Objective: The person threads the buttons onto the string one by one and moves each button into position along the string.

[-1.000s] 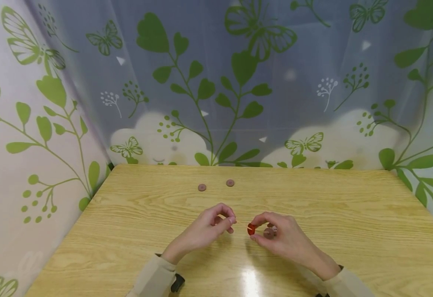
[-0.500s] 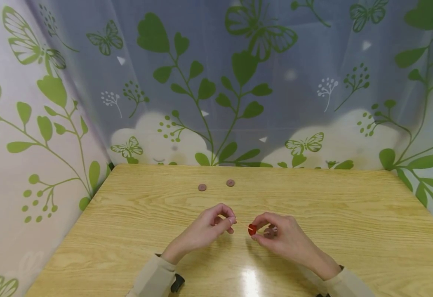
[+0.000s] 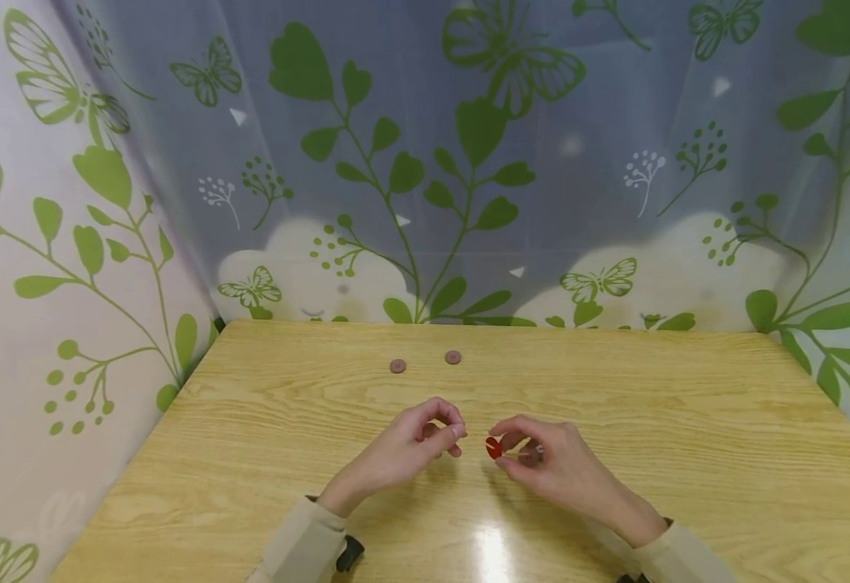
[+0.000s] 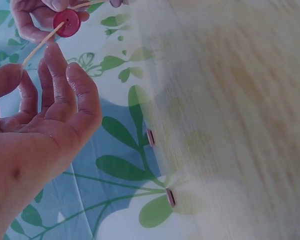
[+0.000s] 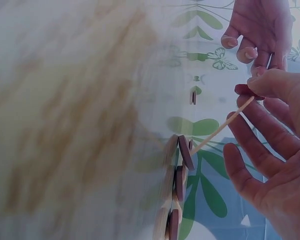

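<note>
Between the thumb and a finger of my right hand (image 3: 556,461) is a red button (image 3: 494,448), held above the table. A pale cord (image 4: 38,48) passes through a hole in that button, as the left wrist view shows. My left hand (image 3: 421,441) pinches the cord near its end, to the left of the button. On the other side the cord (image 5: 222,127) slopes down to a brown button (image 5: 186,153) standing tilted at the table surface. More brown buttons (image 5: 178,183) follow behind it; in the head view the right fingers partly hide them.
Two loose brown buttons, one on the left (image 3: 397,367) and one on the right (image 3: 452,357), lie flat on the wooden table (image 3: 286,421) beyond the hands. A patterned curtain (image 3: 425,162) hangs along the table's back edge. Light glares off the table near the front.
The red button has tilted slightly in the right fingertips. Both hands stay almost where they were, and the loose brown buttons lie unmoved.
</note>
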Demonstrator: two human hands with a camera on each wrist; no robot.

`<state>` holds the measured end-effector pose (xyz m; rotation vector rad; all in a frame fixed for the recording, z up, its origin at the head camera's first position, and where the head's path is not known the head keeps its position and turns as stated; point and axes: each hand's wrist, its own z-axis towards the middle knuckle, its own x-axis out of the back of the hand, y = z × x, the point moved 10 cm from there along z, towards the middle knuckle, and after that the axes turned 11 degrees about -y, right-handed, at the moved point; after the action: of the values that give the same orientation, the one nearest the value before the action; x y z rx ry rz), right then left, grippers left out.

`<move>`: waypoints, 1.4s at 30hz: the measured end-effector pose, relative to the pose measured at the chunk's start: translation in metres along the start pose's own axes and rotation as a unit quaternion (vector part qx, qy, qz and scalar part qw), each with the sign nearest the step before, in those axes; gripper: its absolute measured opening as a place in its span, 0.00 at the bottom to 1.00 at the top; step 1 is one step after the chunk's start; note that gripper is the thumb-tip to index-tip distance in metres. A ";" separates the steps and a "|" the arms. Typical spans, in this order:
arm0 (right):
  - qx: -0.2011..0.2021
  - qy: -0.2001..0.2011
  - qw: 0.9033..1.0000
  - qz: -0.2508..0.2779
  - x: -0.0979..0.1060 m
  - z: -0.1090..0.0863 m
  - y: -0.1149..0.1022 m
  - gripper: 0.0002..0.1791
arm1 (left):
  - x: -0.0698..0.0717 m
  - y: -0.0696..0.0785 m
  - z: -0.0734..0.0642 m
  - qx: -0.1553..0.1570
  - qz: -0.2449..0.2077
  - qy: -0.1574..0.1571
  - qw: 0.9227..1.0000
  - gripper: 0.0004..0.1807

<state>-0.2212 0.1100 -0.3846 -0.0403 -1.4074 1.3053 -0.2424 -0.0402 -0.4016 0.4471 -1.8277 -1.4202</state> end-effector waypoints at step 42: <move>-0.034 -0.038 0.997 -0.060 -0.002 0.001 0.005 0.06 | -0.001 -0.002 0.002 0.000 -0.023 -0.011 1.000 0.13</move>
<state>-0.2245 0.1099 -0.3894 0.0480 -1.4964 1.1694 -0.2436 -0.0387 -0.4042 0.4779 -1.8447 -1.4622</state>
